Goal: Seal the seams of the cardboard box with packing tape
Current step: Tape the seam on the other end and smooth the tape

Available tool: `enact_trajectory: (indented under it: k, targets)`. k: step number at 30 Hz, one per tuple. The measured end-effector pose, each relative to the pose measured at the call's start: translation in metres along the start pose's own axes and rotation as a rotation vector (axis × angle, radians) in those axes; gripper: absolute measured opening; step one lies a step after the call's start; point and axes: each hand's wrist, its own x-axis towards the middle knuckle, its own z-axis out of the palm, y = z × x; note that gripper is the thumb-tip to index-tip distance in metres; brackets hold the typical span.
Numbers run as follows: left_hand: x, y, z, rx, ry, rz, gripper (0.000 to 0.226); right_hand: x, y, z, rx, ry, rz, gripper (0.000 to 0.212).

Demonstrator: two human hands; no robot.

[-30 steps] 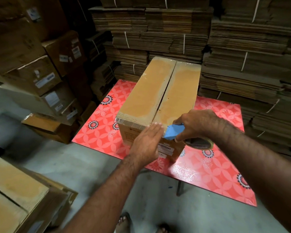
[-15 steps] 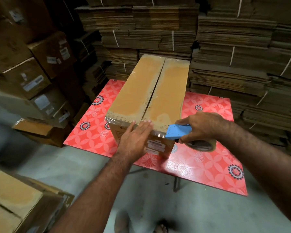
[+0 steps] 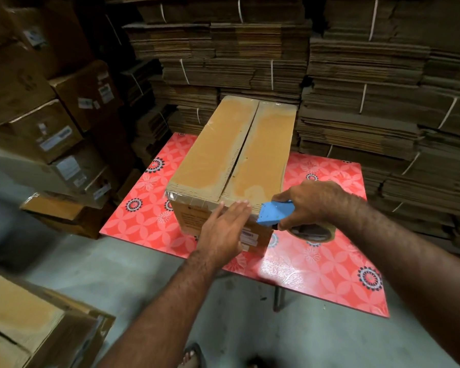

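Observation:
A long brown cardboard box lies on a red flowered table, its two top flaps meeting along a centre seam that runs away from me. Clear tape shows along its near top edge and far end. My left hand lies flat with straight fingers against the box's near face, fingertips at the top edge. My right hand grips a blue tape dispenser with a brown tape roll, its blue nose at the near right corner of the box.
Bundled flat cardboard sheets are stacked high behind and to the right. Labelled cartons pile up on the left, and another carton stands at the lower left. My sandalled feet are on the grey concrete floor.
My left hand slid a little leftwards and down from the top edge onto the near face. The dispenser in my right hand stays at the near right corner. The camera shifted slightly.

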Motion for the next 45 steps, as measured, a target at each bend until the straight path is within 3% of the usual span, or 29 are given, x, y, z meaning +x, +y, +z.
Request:
enact_trajectory:
  k: [7, 15, 21, 28, 33, 37, 41, 45]
  targets:
    - [-0.001, -0.005, 0.001, 0.027, -0.023, -0.015, 0.086, -0.021, 0.044, 0.021, 0.038, -0.012, 0.051, 0.083]
    - [0.0, 0.017, -0.005, 0.002, 0.001, -0.043, 0.083, -0.024, 0.034, 0.038, -0.01, 0.028, 0.045, 0.077]
    - [0.012, 0.05, 0.008, -0.111, 0.001, 0.124, 0.076, -0.021, 0.036, 0.041, -0.021, 0.045, 0.036, 0.078]
    - [0.012, 0.047, 0.005, -0.035, -0.043, 0.178, 0.074, -0.042, 0.069, 0.07, 0.055, 0.056, 0.047, 0.079]
    - [0.019, 0.049, 0.006, -0.111, 0.061, 0.105, 0.058, -0.05, 0.073, 0.087, 0.001, 0.156, 0.084, 0.079]
    - [0.031, 0.054, 0.009, -0.256, 0.206, -0.078, 0.027, -0.038, 0.06, 0.101, 0.057, 0.163, 0.088, 0.078]
    - [0.04, 0.065, 0.03, -0.248, 0.224, -0.134, 0.047, -0.029, 0.053, 0.109, 0.11, 0.159, 0.103, 0.079]
    - [0.051, 0.071, 0.034, -0.15, 0.159, -0.167, 0.05, -0.013, 0.04, 0.103, 0.097, 0.167, 0.11, 0.075]
